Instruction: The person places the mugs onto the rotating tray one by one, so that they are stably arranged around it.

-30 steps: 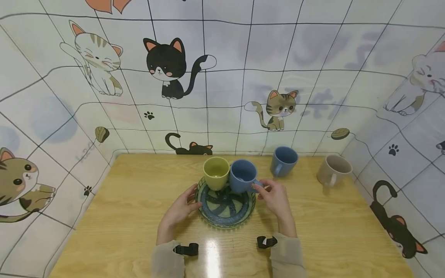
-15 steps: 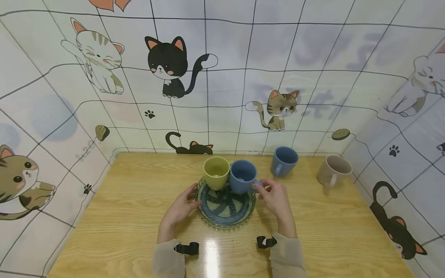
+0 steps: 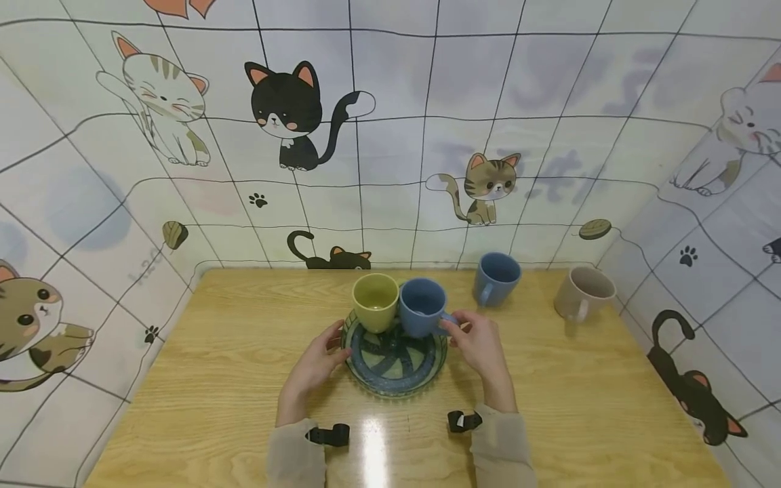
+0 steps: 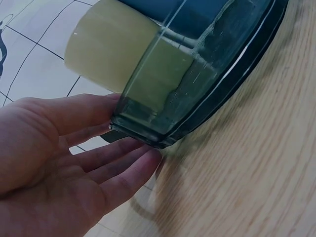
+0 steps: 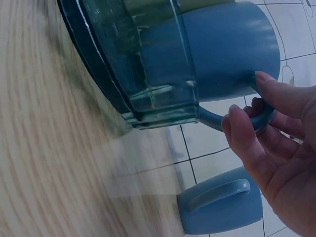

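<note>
A round, blue-green patterned glass tray (image 3: 393, 385) with a raised wall stands on the wooden table. My left hand (image 3: 314, 366) holds its left edge, the thumb at the rim and the other fingers against the wall and underside in the left wrist view. On the far part of the tray stand a yellow-green cup (image 3: 375, 305) and a blue mug (image 3: 422, 308), side by side and upright. My right hand (image 3: 482, 342) pinches the handle (image 5: 212, 118) of this blue mug. Through the glass wall (image 5: 163, 98), the right wrist view shows the mug's lower part.
A second blue mug (image 3: 497, 279) stands behind my right hand, near the table's back edge. Farther right is a beige mug (image 3: 582, 295), its handle facing the front. Cat-patterned sheeting (image 3: 390, 156) rises behind and beside the wooden table (image 3: 232, 379).
</note>
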A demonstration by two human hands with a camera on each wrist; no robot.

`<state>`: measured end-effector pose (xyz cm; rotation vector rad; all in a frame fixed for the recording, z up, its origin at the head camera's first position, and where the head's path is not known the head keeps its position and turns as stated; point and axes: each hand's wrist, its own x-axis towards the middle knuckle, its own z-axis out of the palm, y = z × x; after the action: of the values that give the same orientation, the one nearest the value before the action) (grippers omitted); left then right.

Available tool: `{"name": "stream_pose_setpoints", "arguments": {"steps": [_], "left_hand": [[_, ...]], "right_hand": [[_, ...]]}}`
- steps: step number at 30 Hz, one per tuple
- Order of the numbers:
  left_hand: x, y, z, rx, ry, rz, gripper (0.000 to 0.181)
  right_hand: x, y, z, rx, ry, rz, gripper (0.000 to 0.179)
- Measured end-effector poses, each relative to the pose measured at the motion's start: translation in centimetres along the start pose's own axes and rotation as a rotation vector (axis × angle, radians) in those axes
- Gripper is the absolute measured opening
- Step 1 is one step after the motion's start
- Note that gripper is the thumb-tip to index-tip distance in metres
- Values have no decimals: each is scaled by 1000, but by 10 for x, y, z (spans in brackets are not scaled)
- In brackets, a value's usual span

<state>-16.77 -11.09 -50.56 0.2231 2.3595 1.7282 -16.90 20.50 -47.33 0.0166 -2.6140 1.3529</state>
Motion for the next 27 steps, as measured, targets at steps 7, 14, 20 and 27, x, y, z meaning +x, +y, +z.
{"name": "stream_pose_setpoints", "arguments": {"steps": [7, 14, 20, 27], "left_hand": [[-7, 19, -2, -16, 0, 0, 63], [0, 2, 0, 4, 14, 5, 62], [2, -5, 0, 20, 28, -12, 60], [5, -4, 1, 24, 43, 11, 55]], "right_hand": [[2, -2, 6, 45, -12, 20, 16], [2, -2, 7, 61, 0, 46, 22], [4, 6, 10, 113, -2, 52, 22], [3, 11, 5, 120, -52, 24, 38]]}}
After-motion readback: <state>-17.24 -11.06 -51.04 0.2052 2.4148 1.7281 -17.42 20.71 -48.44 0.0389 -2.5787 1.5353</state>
